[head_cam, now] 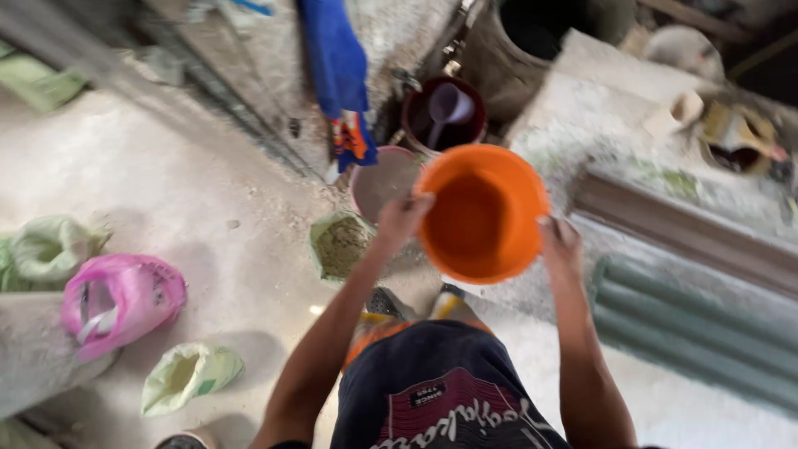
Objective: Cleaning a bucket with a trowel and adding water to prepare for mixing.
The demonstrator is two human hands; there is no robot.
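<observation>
I hold an orange plastic bucket (482,212) in front of me with both hands, its open mouth facing up toward the camera; its inside looks empty. My left hand (403,218) grips the rim on the left side. My right hand (559,241) grips the rim on the right side. Just beyond the bucket stands a pale round tub (381,181) holding grey material. Behind that sits a dark maroon bucket (445,116) with a purple scoop (450,106) in it.
An open greenish sack of powder (339,243) sits on the dusty concrete floor to my left. A pink bag (120,299) and green bags (189,376) lie further left. Grey-green pipes (690,333) lie at right. A blue cloth (339,71) hangs ahead.
</observation>
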